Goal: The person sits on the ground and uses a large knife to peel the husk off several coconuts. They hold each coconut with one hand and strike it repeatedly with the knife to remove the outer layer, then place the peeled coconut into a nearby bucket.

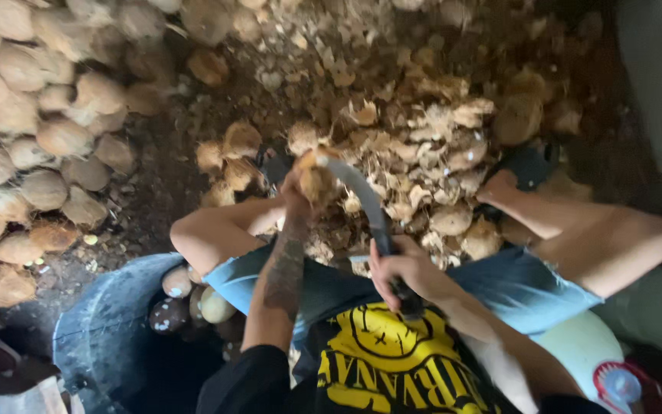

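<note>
Left hand grips one coconut, right hand clenches one curved blade

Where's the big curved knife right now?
In the head view the curved knife sits at the centre, between the person's knees. The right hand grips its handle, and its tip meets the coconut held by the left hand, above the husk scraps.

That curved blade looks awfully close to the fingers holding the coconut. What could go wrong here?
1. The curved blade, gripped by the right hand, meets the coconut right where the left hand holds it; a slip might cut the fingers.
2. The bare knees flank the blade's path, so a glancing stroke could reach a leg.
3. Husk pieces litter the ground around the feet, which may make footing unsteady.
</note>
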